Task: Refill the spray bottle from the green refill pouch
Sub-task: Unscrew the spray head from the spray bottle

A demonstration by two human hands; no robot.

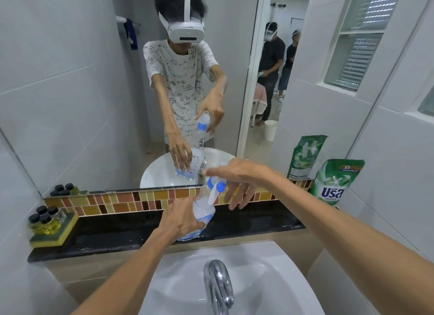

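A clear spray bottle [203,210] with a blue and white trigger head stands tilted on the black ledge [246,223] behind the sink. My left hand [182,219] is wrapped around its lower body. Over the trigger head hovers my right hand [237,181], thumb and forefinger on the top and the other fingers spread apart. The green refill pouch [335,182] stands upright at the ledge's right end against the wall, untouched. A little blue liquid shows at the bottle's bottom.
A white sink [270,274] with a chrome tap [218,286] lies below the ledge. At the ledge's left end, several small black-capped jars [44,217] sit on a yellow sponge [55,235]. A mirror [94,91] above reflects me and two people in a doorway.
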